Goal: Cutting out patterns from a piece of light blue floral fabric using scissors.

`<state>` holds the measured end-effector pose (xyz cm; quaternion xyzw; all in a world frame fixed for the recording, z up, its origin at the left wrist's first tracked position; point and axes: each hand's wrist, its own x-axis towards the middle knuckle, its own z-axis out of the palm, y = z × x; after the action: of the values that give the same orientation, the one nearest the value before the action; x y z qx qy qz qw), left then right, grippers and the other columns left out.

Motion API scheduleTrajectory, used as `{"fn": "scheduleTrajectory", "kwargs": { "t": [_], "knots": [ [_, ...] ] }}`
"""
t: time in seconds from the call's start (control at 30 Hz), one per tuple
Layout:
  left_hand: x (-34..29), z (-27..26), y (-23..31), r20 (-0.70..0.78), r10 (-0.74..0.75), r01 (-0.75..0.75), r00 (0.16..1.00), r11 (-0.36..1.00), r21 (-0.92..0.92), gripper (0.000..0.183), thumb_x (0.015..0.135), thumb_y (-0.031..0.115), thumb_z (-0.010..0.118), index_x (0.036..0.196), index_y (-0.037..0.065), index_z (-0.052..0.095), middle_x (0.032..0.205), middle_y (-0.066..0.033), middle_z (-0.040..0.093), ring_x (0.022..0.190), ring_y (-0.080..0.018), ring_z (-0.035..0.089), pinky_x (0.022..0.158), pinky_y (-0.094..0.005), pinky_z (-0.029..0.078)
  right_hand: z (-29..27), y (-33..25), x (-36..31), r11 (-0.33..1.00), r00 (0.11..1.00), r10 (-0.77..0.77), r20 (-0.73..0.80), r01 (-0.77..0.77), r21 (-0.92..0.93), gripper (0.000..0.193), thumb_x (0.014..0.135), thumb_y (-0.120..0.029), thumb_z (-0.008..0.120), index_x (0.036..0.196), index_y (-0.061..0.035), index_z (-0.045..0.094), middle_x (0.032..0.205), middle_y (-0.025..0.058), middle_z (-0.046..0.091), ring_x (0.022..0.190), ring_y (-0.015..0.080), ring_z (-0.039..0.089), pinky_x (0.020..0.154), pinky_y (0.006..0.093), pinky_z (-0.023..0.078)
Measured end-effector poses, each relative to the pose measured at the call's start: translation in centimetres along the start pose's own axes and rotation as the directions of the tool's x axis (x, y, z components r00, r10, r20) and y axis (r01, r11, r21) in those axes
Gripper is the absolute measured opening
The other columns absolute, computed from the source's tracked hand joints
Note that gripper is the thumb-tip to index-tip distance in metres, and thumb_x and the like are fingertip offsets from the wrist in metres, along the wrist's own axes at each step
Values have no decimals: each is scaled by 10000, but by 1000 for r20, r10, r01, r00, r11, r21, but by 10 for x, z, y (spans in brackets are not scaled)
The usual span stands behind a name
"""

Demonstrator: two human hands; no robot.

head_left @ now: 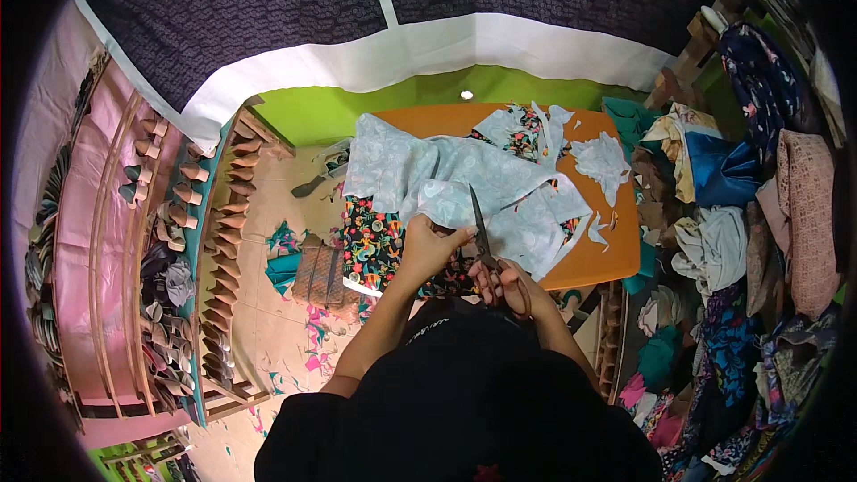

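Note:
A large piece of floral fabric (393,156) lies over the orange table (402,120), mostly with its pale underside up. Its dark printed side (370,236) shows at the left, hanging over the near edge. My left hand (430,250) pinches a fold of this fabric. Just to the right, my right hand (500,286) grips a pair of dark scissors (479,223) by the handles, blades pointing away from me. The blades look nearly together and lie over the fabric beside my left fingertips.
Fabric offcuts (600,165) lie on the table's right and far parts. Wooden racks with shoe lasts (228,259) stand at the left. A woven basket (319,272) and scraps (317,339) are on the floor. Piled cloth (710,250) fills the right side.

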<state>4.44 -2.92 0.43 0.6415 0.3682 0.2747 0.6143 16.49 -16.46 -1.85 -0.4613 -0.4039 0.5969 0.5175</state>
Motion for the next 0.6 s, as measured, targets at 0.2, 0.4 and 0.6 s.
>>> {"fn": "scheduleTrajectory", "kwargs": {
  "t": [0.2, 0.4, 0.6],
  "knots": [
    [-4, 7, 11, -24, -20, 16, 1000, 983, -181, 197, 706, 21, 649, 845, -65, 538, 710, -92, 610, 565, -116, 582, 492, -216, 466, 13, -7, 4, 963, 962, 204, -182, -231, -142, 1006, 381, -875, 334, 877, -10, 468, 645, -2, 431, 464, 67, 435, 421, 196, 357],
    [-8, 8, 19, 52, -93, 105, 994, 930, -353, 191, 726, -6, 623, 884, -56, 528, 745, -87, 605, 618, -129, 587, 568, -233, 491, 11, 21, 5, 956, 992, -117, -45, 125, 266, 727, 701, -678, 453, 1020, -24, 457, 733, 0, 404, 583, 82, 445, 517, 224, 403],
    [-8, 4, 12, 149, -93, 150, 984, 891, -428, 208, 731, 7, 618, 906, -48, 520, 750, -79, 595, 612, -123, 570, 565, -233, 469, 12, 20, 12, 864, 998, -36, 47, 8, 503, 764, 661, -629, 566, 1100, -23, 411, 774, -39, 378, 641, 52, 390, 562, 179, 356]
  ]
}}
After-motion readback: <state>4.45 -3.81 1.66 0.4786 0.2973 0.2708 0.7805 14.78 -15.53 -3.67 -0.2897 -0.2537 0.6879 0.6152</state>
